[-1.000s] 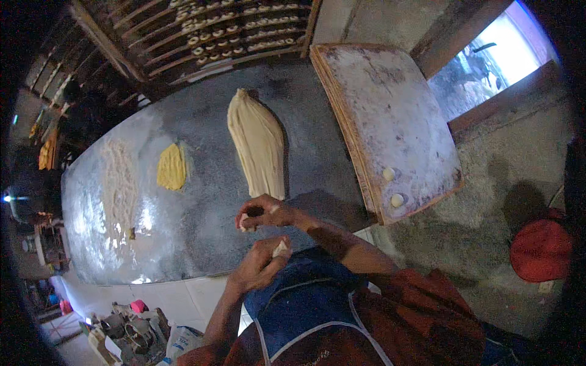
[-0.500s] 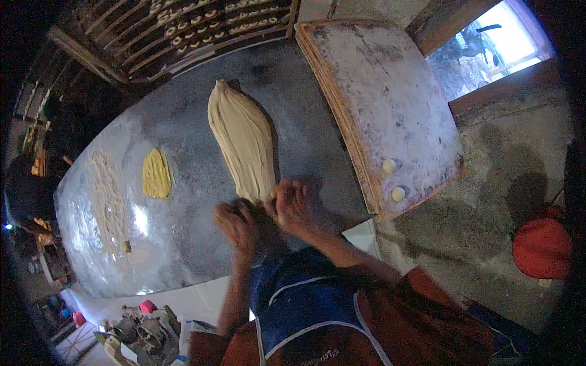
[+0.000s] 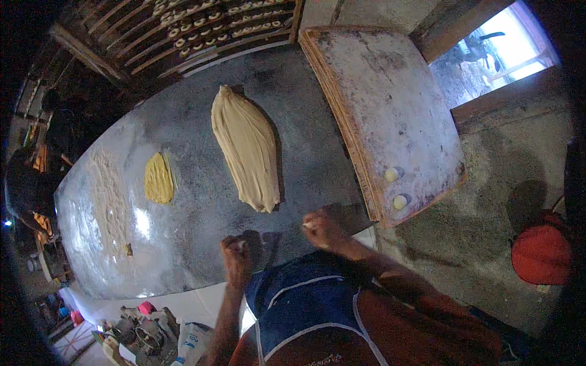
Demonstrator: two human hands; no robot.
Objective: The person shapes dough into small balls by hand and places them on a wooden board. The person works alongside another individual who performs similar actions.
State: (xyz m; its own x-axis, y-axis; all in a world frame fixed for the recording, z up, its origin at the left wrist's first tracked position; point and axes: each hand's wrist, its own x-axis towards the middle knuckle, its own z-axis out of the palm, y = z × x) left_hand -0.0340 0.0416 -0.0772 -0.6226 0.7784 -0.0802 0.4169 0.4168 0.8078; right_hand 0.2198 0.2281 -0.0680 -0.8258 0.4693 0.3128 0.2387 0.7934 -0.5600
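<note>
A long, ridged slab of pale dough (image 3: 244, 152) lies on the dark grey table (image 3: 305, 134), its near end just beyond my hands. My left hand (image 3: 237, 259) is closed on a small white piece of what looks like dough, low over the table's near edge. My right hand (image 3: 326, 232), right of it and slightly farther forward, also pinches a small white piece. Left of the slab lies a flattened yellow dough patch (image 3: 159, 177); farther left is a streaky beige smear (image 3: 107, 189).
Stacked worn boards (image 3: 384, 97) at right hold two small pale balls (image 3: 394, 174). A slatted rack (image 3: 220, 24) holds rows of rings behind the table. A co-worker (image 3: 27, 189) stands at far left. Machinery (image 3: 137, 329) sits lower left, a red round object (image 3: 537, 256) far right.
My hands went forward to the slab's near end, then drew back and apart: the right one to the right, the left one down. The slab's near end now lies uncovered.
</note>
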